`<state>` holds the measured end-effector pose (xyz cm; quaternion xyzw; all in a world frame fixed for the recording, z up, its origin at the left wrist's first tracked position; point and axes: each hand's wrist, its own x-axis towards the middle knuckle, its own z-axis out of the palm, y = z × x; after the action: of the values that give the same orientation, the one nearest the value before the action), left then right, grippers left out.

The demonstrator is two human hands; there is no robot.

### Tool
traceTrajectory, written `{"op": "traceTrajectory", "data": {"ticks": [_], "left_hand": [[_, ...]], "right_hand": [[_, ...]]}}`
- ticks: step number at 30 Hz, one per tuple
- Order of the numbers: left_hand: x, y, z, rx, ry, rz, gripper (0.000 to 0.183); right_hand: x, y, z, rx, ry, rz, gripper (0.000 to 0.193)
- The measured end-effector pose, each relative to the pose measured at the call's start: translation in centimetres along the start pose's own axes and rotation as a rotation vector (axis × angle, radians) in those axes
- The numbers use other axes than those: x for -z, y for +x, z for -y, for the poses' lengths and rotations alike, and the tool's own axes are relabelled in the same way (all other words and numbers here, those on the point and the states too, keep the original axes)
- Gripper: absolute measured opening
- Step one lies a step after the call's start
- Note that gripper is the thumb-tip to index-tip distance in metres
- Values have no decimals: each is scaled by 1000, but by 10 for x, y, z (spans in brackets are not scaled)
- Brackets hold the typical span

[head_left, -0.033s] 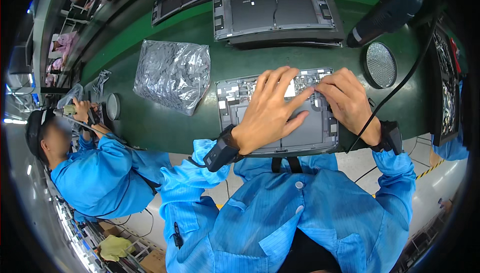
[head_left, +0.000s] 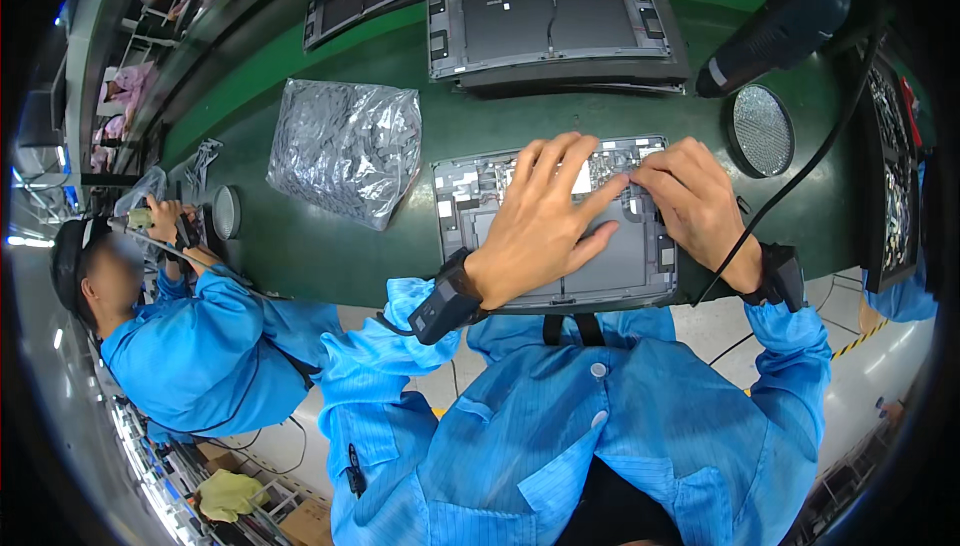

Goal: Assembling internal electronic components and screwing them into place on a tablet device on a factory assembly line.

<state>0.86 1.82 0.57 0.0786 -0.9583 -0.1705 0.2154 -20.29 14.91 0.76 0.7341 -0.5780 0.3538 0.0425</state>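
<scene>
An opened laptop base (head_left: pixel 636 268) lies flat on the green bench in front of me, its circuit board and dark battery exposed. My left hand (head_left: pixel 540 226) rests over its left and middle part with fingers spread. The left index fingertip reaches to the circuit board near the upper right. My right hand (head_left: pixel 695 201) is at the base's right side, thumb and fingers pinched together beside that fingertip. Whatever the pinch may hold is hidden. Part of the board is covered by my left hand.
A clear plastic bag of grey parts (head_left: pixel 345 151) lies to the left. Stacked laptop bases (head_left: pixel 555 26) stand at the back. A round dish (head_left: pixel 762 131) and a dark handheld tool (head_left: pixel 775 31) are at the right, where a black cable (head_left: pixel 800 171) hangs. A co-worker (head_left: pixel 215 346) works at left.
</scene>
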Motion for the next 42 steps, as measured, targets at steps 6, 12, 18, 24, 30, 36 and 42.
{"op": "traceTrajectory", "data": {"ticks": [6, 12, 18, 24, 30, 36, 42], "left_hand": [[-3, 0, -3, -20, 91, 36, 55], [4, 2, -3, -18, 123, 58, 56], [7, 9, -8, -44, 118, 85, 55], [8, 14, -8, -56, 118, 105, 56], [7, 14, -9, -51, 134, 119, 56], [7, 15, -7, -48, 137, 130, 57], [6, 15, -6, -46, 138, 140, 58]], "right_hand": [[38, -17, 5, -82, -104, -172, 34], [48, 50, -32, -355, 920, -422, 65], [82, 55, -33, -407, 613, -473, 37], [135, 12, -80, -453, 591, -722, 46], [113, 3, -96, -398, 489, -989, 35], [104, -18, -116, -492, 502, -970, 24], [96, -23, -122, -517, 499, -984, 23]]}}
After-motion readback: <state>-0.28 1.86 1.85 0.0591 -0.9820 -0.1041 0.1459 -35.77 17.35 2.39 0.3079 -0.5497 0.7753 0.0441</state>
